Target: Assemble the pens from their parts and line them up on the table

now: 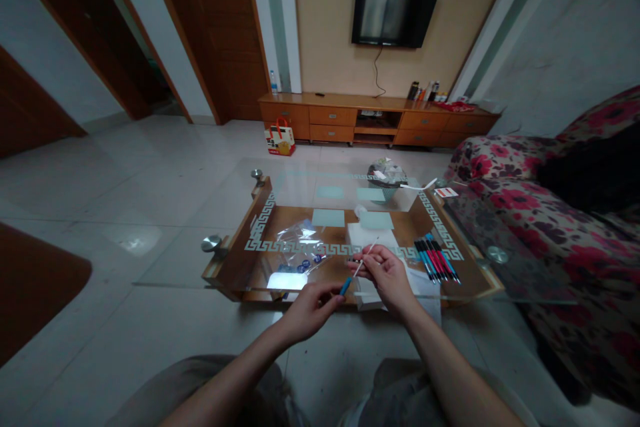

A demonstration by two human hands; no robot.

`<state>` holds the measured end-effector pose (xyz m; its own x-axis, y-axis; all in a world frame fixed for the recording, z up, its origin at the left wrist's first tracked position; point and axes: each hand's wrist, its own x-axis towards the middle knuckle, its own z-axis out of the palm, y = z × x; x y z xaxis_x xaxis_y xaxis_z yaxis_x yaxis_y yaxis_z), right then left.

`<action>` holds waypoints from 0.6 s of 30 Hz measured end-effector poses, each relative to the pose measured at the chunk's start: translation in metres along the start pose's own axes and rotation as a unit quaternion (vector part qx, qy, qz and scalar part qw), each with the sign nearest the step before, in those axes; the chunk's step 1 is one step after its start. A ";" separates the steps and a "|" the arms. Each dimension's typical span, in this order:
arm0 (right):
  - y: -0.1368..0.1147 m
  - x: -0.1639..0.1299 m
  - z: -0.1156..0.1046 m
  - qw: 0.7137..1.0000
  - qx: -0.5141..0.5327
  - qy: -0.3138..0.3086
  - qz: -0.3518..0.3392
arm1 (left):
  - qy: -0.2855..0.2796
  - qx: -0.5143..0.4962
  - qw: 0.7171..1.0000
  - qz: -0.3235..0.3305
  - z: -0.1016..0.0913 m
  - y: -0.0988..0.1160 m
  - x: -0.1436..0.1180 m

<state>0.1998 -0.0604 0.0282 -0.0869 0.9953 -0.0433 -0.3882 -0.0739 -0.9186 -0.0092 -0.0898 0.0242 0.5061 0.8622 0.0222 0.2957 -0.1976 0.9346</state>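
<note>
Above the near edge of the glass table, my left hand [316, 307] is closed on a short blue pen barrel [345, 286]. My right hand [384, 275] pinches a thin white pen refill [359, 269], which slants up and away through its fingers. The refill's lower end is close to the barrel's upper end; whether it is inside, I cannot tell. To the right of my right hand, a row of several blue, pink and black pens [436, 259] lies side by side on the glass.
Clear plastic bags [300, 243] lie at the table's left. White sheets [425, 293] show beneath my right hand. A basket [387, 190] shows past the glass's far side. A flowered sofa [505, 157] borders the right. Metal knobs [211, 243] stand at the table's corners.
</note>
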 end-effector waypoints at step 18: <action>0.002 -0.004 0.002 0.994 -0.099 -0.038 -0.018 | 0.002 -0.008 1.000 0.005 0.001 0.002 0.000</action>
<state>0.1973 -0.0648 0.0271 -0.1477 0.9889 0.0134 -0.2044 -0.0173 -0.9787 -0.0079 -0.0906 0.0257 0.5060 0.8619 0.0323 0.2779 -0.1983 0.9399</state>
